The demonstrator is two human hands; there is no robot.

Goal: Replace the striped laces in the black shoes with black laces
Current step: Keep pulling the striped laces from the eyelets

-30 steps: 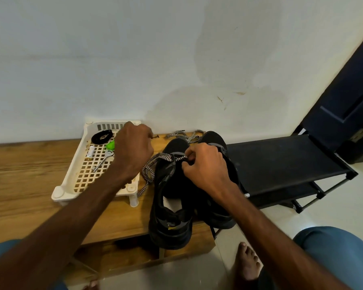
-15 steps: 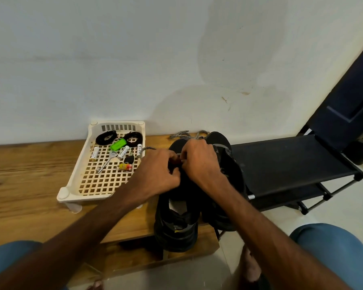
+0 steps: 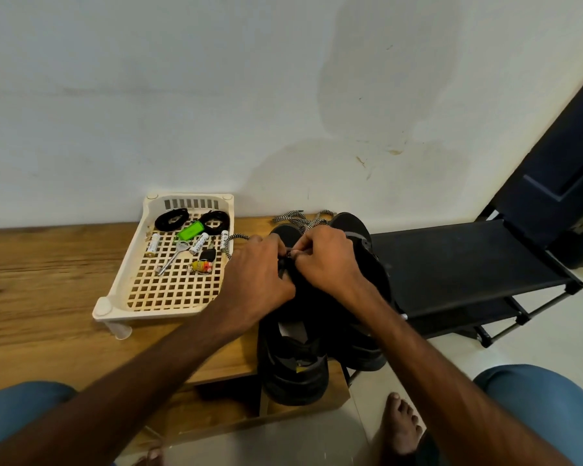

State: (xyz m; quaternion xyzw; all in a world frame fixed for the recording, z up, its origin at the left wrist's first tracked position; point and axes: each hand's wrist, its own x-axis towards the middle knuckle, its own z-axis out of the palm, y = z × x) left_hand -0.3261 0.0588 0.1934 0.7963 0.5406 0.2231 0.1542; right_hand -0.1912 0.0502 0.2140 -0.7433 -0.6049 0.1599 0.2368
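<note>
Head view: left hand (image 3: 260, 277) had left the tray (image 3: 155, 314) and joined right hand (image 3: 327, 260), both pinching striped lace (image 3: 239, 236) at black shoe (image 3: 293, 375).

I count two black lace coils (image 3: 171, 218), three batteries (image 3: 198, 243) and one key (image 3: 171, 260) in the tray (image 3: 122, 290); two shoes (image 3: 295, 368) sit beside it.

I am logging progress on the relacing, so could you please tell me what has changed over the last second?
The left hand, which had drawn the striped lace out over the tray, returned rightward to the black shoe and now meets the right hand there, both pinching the lace. The right hand stayed on the shoe; tray and black laces did not move.
</note>
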